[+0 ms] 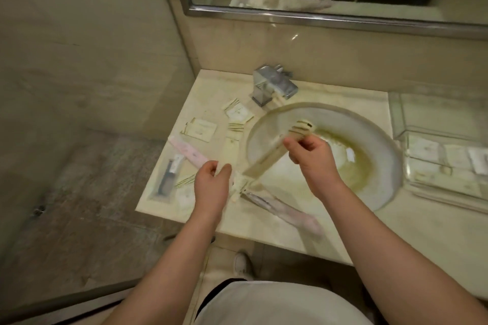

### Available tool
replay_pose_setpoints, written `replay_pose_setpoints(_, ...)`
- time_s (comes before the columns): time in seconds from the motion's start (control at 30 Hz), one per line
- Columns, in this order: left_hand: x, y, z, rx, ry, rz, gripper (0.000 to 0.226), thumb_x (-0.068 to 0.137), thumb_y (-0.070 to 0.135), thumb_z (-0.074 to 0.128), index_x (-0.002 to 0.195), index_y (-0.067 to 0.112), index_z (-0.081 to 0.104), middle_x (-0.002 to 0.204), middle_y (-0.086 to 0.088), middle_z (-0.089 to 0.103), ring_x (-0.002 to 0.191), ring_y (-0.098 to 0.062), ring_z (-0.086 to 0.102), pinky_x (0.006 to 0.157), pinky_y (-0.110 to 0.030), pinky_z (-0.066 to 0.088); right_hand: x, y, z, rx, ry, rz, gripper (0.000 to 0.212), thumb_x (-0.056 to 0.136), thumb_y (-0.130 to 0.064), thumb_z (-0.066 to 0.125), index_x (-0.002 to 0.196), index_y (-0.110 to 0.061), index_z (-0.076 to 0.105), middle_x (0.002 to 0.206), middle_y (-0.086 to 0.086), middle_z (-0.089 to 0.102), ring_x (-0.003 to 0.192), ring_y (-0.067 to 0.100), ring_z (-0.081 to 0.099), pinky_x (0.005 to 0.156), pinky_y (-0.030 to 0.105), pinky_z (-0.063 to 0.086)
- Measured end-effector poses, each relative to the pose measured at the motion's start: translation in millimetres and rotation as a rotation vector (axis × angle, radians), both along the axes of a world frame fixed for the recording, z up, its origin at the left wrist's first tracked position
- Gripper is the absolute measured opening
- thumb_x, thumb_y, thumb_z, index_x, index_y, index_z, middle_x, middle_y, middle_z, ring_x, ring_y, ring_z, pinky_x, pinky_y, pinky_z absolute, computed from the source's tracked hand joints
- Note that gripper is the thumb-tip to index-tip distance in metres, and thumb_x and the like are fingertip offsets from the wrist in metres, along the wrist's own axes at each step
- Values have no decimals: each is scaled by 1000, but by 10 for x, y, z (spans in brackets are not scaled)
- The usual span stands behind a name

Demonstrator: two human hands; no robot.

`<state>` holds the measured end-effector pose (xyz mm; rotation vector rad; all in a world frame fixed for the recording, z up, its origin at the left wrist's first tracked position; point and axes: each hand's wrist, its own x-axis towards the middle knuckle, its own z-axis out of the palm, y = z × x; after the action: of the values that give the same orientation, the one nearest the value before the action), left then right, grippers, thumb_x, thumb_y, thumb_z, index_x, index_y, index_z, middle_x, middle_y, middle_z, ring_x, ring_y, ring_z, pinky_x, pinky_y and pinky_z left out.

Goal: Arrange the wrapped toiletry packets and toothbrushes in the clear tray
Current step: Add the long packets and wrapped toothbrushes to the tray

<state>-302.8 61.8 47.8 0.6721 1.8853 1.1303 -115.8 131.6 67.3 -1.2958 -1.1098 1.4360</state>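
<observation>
R grip pinches long cream packet over sink rim; L grip curled nr tabletop front edge, hold unclear; clear tray far R.

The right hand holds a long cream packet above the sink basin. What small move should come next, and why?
Probably carry the long cream packet in the right hand rightward and lay it in the clear tray. The packet is lifted over the sink basin, not resting on anything, and the tray on the right holds several small packets laid flat.
</observation>
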Motion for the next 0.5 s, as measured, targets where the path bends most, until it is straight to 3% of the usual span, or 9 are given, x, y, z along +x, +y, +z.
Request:
replay_pose_setpoints(0.03, 110, 17, 25, -1, -16, -42, 18, 87, 18, 56, 73, 8, 51, 67, -4, 53, 60, -16, 50, 60, -29, 41, 151, -42, 54, 43, 18, -5, 5, 87, -11, 71, 88, -7, 74, 54, -10, 60, 52, 8, 50, 57, 20, 41)
replay_pose_setpoints(0.13, 579, 61, 112, -11, -64, -135, 13, 87, 15, 53, 90, 8, 64, 81, -6, 74, 64, -16, 68, 66, -36, 54, 727, -187, 181, 156, 31, -33, 13, 87, 7, 64, 91, -3, 71, 68, -2, 69, 59, 8, 63, 58, 18, 45)
replay_pose_setpoints(0.27, 1227, 79, 233, -6, -119, -248, 18, 89, 10, 49, 101, 11, 61, 90, -1, 76, 62, -17, 70, 59, -34, 51, 1487, -394, 162, 204, -9, -26, 33, 81, 20, 60, 91, -10, 71, 89, 6, 77, 88, 20, 74, 70, 20, 53)
replay_pose_setpoints(0.4, 1789, 107, 255, 6, -138, -315, 19, 89, 10, 50, 104, 12, 62, 93, -4, 74, 65, -18, 70, 59, -33, 50, 2060, -595, 136, 266, -69, -96, 28, 83, -3, 48, 86, -10, 75, 82, -8, 76, 81, 5, 68, 72, 15, 49)
replay_pose_setpoints(0.5, 2155, 122, 261, -13, -147, -374, 19, 89, 9, 49, 102, 12, 62, 94, -5, 74, 65, -19, 70, 59, -32, 49, 2299, -713, 109, 265, -162, -162, 15, 88, -14, 64, 78, -13, 75, 70, -13, 72, 68, 0, 63, 66, 13, 47)
